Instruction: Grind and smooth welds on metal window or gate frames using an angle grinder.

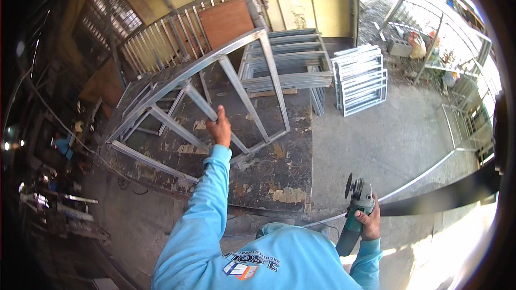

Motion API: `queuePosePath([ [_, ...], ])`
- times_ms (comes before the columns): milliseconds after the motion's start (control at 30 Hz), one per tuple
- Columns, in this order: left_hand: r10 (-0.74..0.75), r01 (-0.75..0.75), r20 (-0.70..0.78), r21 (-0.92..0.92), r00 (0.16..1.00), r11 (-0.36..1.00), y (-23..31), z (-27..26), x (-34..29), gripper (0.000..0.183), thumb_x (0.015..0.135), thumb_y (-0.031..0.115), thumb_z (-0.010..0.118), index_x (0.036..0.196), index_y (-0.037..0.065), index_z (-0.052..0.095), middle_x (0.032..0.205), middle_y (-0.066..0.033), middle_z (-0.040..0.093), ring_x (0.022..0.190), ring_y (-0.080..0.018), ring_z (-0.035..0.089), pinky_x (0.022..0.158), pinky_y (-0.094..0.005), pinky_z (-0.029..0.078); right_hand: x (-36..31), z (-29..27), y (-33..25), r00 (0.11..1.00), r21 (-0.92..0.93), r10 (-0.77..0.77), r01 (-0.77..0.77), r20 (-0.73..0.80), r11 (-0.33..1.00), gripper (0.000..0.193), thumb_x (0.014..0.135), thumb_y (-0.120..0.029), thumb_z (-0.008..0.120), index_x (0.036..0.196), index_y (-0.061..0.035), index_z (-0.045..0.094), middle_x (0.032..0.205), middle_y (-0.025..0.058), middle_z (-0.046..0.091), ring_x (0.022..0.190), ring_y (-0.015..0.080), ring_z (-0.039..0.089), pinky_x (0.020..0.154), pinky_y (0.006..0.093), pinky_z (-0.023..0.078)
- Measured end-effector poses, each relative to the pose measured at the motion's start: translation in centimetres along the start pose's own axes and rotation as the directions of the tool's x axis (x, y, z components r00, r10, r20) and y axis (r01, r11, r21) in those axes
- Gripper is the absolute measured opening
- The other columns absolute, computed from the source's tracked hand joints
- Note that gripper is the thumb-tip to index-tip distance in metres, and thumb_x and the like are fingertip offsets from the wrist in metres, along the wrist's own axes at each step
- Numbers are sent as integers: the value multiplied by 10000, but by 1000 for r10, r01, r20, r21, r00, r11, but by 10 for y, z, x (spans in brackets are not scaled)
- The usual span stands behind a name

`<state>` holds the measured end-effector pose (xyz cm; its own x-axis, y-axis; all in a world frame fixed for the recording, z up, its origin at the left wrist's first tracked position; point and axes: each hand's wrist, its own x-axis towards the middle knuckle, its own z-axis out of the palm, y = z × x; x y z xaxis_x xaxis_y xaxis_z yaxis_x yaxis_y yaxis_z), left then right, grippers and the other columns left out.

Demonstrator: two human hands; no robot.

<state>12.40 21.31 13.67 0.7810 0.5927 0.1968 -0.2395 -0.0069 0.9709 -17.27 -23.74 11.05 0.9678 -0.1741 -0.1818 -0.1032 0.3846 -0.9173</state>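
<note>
My left hand (pixel 219 128) is wrapped round one crossbar of a welded metal frame (pixel 240 85) made of square tubing. The frame stands tilted on a dark, paint-worn work table (pixel 269 166), with several bars running between its long sides. Out to the right, past the table's edge, my right hand (pixel 371 220) grips the body of a green and grey angle grinder (pixel 352 225). The grinder's dark disc points up and to the left, apart from the frame. A cord trails from the tool toward the table.
Stacked metal frames (pixel 285 81) lie at the table's far end. More silvery frames (pixel 363 83) lean beside it on the concrete floor (pixel 371 139). A white railing and a brown board (pixel 226 21) stand against the yellow wall. A dark beam (pixel 435 197) juts in from the right.
</note>
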Motion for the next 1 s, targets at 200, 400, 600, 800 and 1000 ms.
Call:
queuePosePath([
  [200, 41, -40, 67, -10, 997, 999, 28, -11, -52, 417, 929, 365, 739, 758, 101, 465, 564, 6, 449, 459, -118, 446, 442, -309, 377, 7, -2, -13, 991, 132, 63, -78, 115, 988, 1007, 606, -383, 932, 1362, 21, 404, 1074, 146, 636, 913, 254, 677, 824, 370, 578],
  [400, 139, -128, 107, -101, 985, 987, 130, 15, -46, 377, 949, 289, 712, 694, 103, 505, 570, 24, 449, 475, -95, 443, 483, -294, 400, 40, 7, -14, 980, 46, -22, 13, 198, 999, 1105, 554, -387, 966, 1404, -2, 374, 1125, 120, 628, 908, 227, 677, 780, 355, 598],
  [600, 86, -89, 59, 45, 995, 995, 148, 5, -50, 475, 960, 427, 663, 654, 139, 441, 514, 27, 373, 427, -124, 393, 461, -320, 364, 91, 48, -22, 916, 30, -277, 281, 289, 959, 999, 563, -302, 975, 1350, 31, 457, 1165, 120, 622, 1117, 212, 592, 1005, 343, 455],
  [800, 117, -117, 14, -4, 993, 993, 153, 1, -69, 448, 960, 382, 664, 657, 140, 439, 519, 24, 359, 427, -117, 359, 466, -321, 354, 138, 90, -48, 845, 9, -383, 410, 372, 912, 910, 601, -355, 970, 1280, 34, 504, 1134, 135, 645, 1087, 223, 614, 986, 357, 471],
  [1000, 147, -147, -3, -44, 989, 988, 154, -3, -73, 300, 947, 303, 690, 770, 108, 548, 531, 34, 371, 433, -90, 352, 440, -290, 337, 167, 105, -63, 744, -98, -452, 563, 492, 821, 846, 610, -362, 959, 1225, 31, 531, 1062, 197, 683, 1018, 314, 679, 939, 407, 517],
])
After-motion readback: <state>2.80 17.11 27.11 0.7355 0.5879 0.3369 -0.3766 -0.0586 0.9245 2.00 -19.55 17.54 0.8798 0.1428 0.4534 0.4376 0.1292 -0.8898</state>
